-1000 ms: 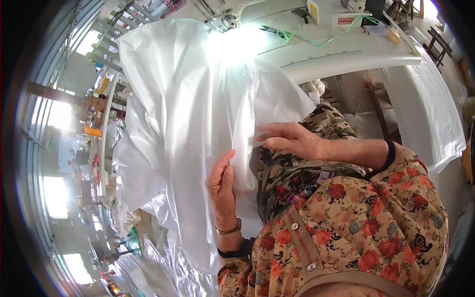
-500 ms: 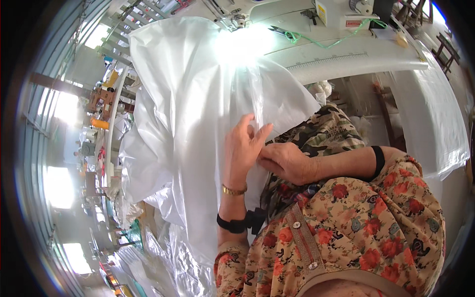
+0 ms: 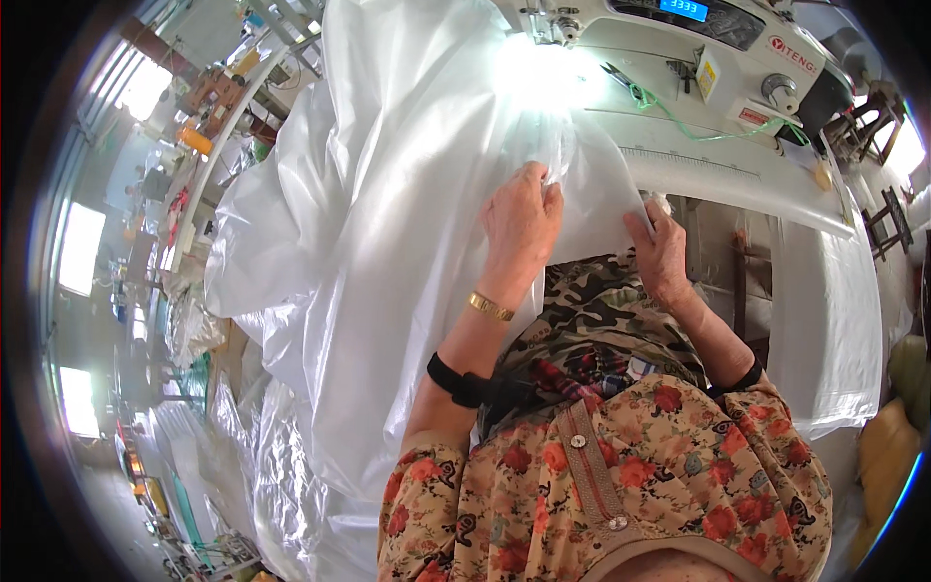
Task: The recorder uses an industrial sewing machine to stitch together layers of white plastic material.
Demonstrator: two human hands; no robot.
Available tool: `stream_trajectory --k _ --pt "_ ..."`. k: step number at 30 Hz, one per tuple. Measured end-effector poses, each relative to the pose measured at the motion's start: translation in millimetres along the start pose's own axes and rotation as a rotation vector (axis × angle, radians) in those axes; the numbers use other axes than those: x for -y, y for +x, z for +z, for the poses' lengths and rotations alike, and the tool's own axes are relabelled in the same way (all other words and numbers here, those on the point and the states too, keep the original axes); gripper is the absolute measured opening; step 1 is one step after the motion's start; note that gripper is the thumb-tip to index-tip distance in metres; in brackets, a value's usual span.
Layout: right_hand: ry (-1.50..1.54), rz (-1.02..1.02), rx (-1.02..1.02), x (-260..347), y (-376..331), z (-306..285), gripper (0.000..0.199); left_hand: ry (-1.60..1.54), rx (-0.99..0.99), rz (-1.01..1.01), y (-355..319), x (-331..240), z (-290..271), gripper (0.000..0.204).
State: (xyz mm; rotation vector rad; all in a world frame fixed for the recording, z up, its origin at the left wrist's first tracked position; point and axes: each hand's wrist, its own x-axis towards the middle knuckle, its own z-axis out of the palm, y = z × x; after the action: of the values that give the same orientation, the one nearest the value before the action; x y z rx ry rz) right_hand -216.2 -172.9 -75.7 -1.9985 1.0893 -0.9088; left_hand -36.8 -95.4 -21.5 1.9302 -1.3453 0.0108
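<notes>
A large sheet of translucent white plastic (image 3: 388, 223) drapes over the front of the sewing machine table and down past my lap on the left. Its upper part lies beneath the bright lamp at the head of the sewing machine (image 3: 718, 29). My left hand (image 3: 524, 218) is closed on a fold of the sheet, just below the lit needle area. Over on the right, my right hand (image 3: 661, 247) pinches the sheet's right edge between thumb and fingers. The glare hides the needle and presser foot.
Small dark-bladed thread snips (image 3: 626, 82) on a green cord (image 3: 693, 134) lie on the table beside a printed ruler scale (image 3: 693, 163). More clear plastic sheeting (image 3: 824, 320) hangs at the right. Crumpled plastic (image 3: 291, 475) lies low on the left, and a stool (image 3: 884, 225) stands far right.
My hands have moved apart from near each other over my lap. The left went up onto the sheet's fold, and the right went up and right to its edge. The view has shifted.
</notes>
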Motion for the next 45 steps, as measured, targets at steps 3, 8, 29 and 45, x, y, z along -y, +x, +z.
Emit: stream_trajectory --k 3,8,29,45 --pt "-0.077 -0.353 -0.143 14.6 2.9 4.1 0.02 -0.011 -0.004 -0.017 3.2 -1.0 3.0 0.018" --pt "-0.231 -0.53 -0.056 46.5 7.4 5.0 0.027 0.001 0.03 -0.034 7.4 -5.2 3.5 0.015" --pt "-0.352 -0.624 0.054 66.8 8.2 17.6 0.031 -0.269 0.045 -0.184 26.1 11.7 11.6 0.027" --pt "-0.321 -0.59 0.054 61.2 3.8 21.3 0.032 -0.481 0.03 -0.06 36.4 23.6 14.7 0.041"
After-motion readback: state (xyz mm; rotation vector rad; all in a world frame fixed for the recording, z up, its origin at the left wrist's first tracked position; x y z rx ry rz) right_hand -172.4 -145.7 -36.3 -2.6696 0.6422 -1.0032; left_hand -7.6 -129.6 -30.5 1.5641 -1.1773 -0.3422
